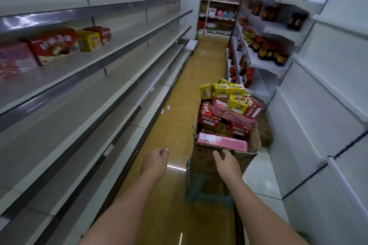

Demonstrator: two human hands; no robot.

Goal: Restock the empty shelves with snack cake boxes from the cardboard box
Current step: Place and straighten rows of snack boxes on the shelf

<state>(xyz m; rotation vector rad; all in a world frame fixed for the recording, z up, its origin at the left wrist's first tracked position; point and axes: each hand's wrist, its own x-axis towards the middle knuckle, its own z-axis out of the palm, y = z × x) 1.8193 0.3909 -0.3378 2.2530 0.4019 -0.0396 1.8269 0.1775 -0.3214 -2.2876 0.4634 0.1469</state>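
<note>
**Right hand nearest the pink box on top of the carton**

The cardboard box sits on a green stool in the aisle, heaped with snack cake boxes in red, yellow and pink. The nearest of them, a flat pink box, lies across the near rim with its long axis running left to right, directly ahead of the right hand. That hand's fingers are spread and loosely bent at the carton's near edge, just below the pink box; they hold nothing, and whether they touch the cardboard cannot be told. The left hand hangs over the floor to the left of the carton, loosely curled and empty, clearly farther from the stock. The shelves to be filled run along the left side, mostly bare, with a few boxes on an upper tier. The right hand looks best placed for the pick, reaching forward and slightly up.
</note>
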